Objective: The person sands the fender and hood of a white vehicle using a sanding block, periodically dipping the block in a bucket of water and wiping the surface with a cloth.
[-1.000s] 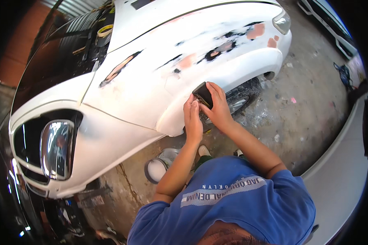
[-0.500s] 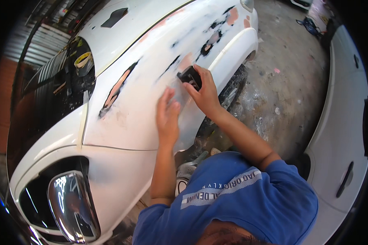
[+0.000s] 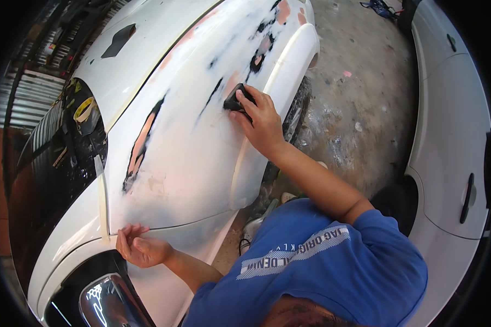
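Noted at the left of the white fender (image 3: 183,163) a long black-edged streak with a pink core (image 3: 141,144), fully exposed. To the right of that, found a thin black streak (image 3: 210,97), then a pale pink patch (image 3: 232,82). Farther off and to the right, recorded a broken group of black and pink marks (image 3: 260,56). Found the near part of the fender mostly white, with a hazy, uneven cast. Judged surface condition as partial: near area largely uniform, left edge and far area plainly patchy. Cannot determine smoothness from this view.

Observed the left hand (image 3: 142,248) at near left, by the seam at the fender's near edge, fingers loosely curled, thumb apart, nothing visibly held. Cannot confirm contact with the panel. Located a black block (image 3: 234,98) around mid-fender, just beside the pale pink patch, apparently resting against the panel; cannot see its underside. Observed the right hand (image 3: 263,120) gripping that block, thumb on the near side, fingers over the far side, wrist nearly straight, forearm slanting in from near right. Noted farther right, well apart from both hands, a second pale car (image 3: 447,120).
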Demonstrator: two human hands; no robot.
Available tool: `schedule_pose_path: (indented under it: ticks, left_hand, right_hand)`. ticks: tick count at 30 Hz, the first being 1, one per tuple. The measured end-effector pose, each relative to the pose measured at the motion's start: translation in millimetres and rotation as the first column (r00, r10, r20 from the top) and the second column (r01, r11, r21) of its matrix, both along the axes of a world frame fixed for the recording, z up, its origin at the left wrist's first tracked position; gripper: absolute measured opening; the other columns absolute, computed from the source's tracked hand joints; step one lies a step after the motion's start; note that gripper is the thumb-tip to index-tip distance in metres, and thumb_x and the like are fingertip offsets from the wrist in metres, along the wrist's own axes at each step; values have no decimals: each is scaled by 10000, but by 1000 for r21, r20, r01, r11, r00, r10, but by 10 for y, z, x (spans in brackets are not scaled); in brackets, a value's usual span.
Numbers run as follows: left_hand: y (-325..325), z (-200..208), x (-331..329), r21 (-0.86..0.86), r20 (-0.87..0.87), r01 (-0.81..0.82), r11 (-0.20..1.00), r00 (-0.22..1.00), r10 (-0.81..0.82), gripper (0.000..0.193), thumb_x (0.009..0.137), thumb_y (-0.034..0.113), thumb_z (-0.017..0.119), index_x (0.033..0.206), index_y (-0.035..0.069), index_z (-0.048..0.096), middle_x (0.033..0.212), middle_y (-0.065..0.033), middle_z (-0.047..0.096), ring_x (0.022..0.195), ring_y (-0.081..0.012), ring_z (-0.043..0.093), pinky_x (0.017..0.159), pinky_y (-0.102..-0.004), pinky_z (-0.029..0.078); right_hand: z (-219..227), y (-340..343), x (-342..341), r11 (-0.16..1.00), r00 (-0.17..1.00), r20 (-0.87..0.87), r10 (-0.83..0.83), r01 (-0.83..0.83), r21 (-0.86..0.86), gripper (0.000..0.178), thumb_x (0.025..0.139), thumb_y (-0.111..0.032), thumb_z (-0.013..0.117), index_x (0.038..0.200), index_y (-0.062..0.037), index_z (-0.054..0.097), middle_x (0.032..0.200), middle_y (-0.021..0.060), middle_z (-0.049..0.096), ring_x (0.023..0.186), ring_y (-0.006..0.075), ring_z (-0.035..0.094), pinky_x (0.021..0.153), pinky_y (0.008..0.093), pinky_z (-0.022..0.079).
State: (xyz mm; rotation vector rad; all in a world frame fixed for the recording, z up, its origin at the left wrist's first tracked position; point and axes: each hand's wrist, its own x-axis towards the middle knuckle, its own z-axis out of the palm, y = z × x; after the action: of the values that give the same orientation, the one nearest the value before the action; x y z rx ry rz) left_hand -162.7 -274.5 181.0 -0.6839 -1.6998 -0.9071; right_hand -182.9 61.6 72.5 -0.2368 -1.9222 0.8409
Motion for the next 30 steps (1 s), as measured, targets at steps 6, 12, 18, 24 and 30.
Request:
schedule_pose_path:
  ticks: [6,12,18,24,30]
  left_hand:
    - [-29,-92,-50,9,-32,23,1000,999,-23,372,1066,244,532,1238,-81,588,917,-173,629,660,-182,534,508,-245,411]
    - [-16,-83,-59,19,-17,60,998,998,-59,391,1059,251,534,1243,-91,579,857,-167,621,635,-181,513,495,-253,381]
    - [-13,-30,-8,-11,-15,50,999,999,-50,361,1050,216,542,1235,-92,570,849,-174,626,620,-171,511,500,-253,376]
    - [-67,-32,-24,-70,-22,20,997,1000,-22,376,1069,251,534,1232,-85,580,843,-192,611,552,-183,520,453,-243,376]
    - [25,-50,-32,-28,-3,25,999,1000,-25,347,1058,200,546,1247,-91,555,845,-169,633,607,-166,507,494,-249,367]
  right_hand:
    - [-3,-60,7,1000,998,-58,24,-23,13,451,833,-161,790,1246,-31,661,1318,163,606,1102,380,600,898,442,542]
    - [102,234,-280,990,993,5,-116,116,-73,423,859,-183,775,1240,-39,662,1317,168,614,1121,392,602,915,445,538]
    - [69,89,-155,999,999,-34,-16,15,-48,402,861,-168,762,1237,-70,659,1366,168,583,1145,401,587,948,445,526]
    - [89,-323,111,995,997,48,55,-51,-86,403,866,-265,759,1211,-76,675,1346,154,601,1162,365,600,933,436,536]
    - [193,148,-208,953,997,65,-40,57,-299,349,892,-266,723,1161,-50,666,1251,172,593,1141,381,591,899,435,538]
